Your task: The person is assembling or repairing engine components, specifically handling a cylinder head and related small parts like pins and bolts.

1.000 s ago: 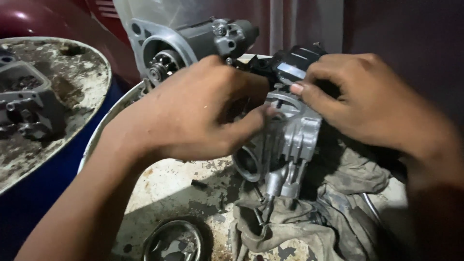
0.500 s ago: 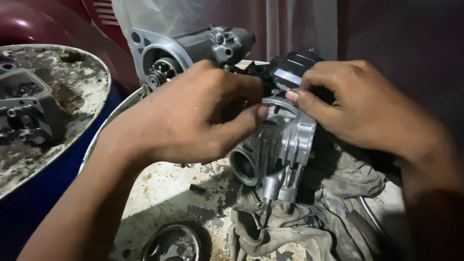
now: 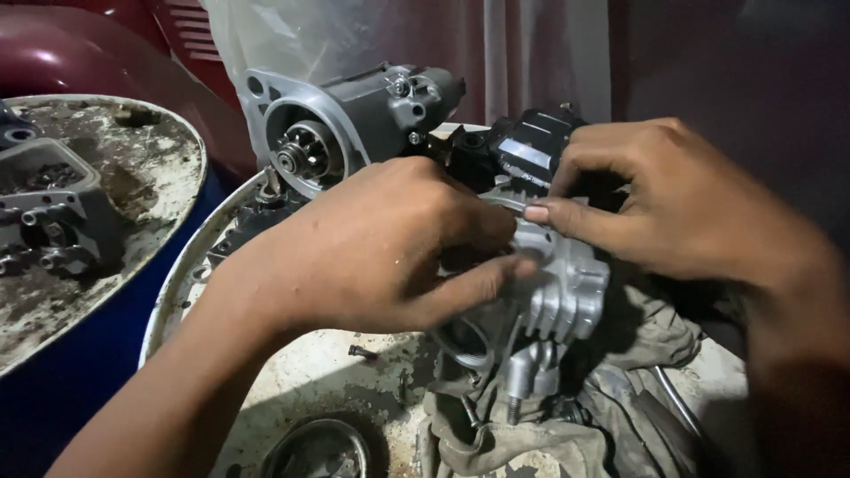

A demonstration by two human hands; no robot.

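Note:
A silver cast-metal engine part (image 3: 553, 296) with fins and a round port stands on a dirty rag at centre. My left hand (image 3: 381, 252) wraps around its left side, thumb pressed along the front. From the right, my right hand (image 3: 673, 204) reaches over the part's top, fingertips pinched near a black component (image 3: 531, 146) fixed there. What the fingertips pinch is hidden.
A grey starter motor (image 3: 354, 124) lies behind the hands on a stained round drum top (image 3: 292, 381). A second drum (image 3: 124, 186) at left carries a dark engine casting (image 3: 49, 221). A greasy rag (image 3: 531, 434), a loose bolt (image 3: 361, 352) and a round metal ring (image 3: 319, 447) sit in front.
Both hands and the silver part have shifted slightly down in view. My right fingertips have moved closer to the part's top edge.

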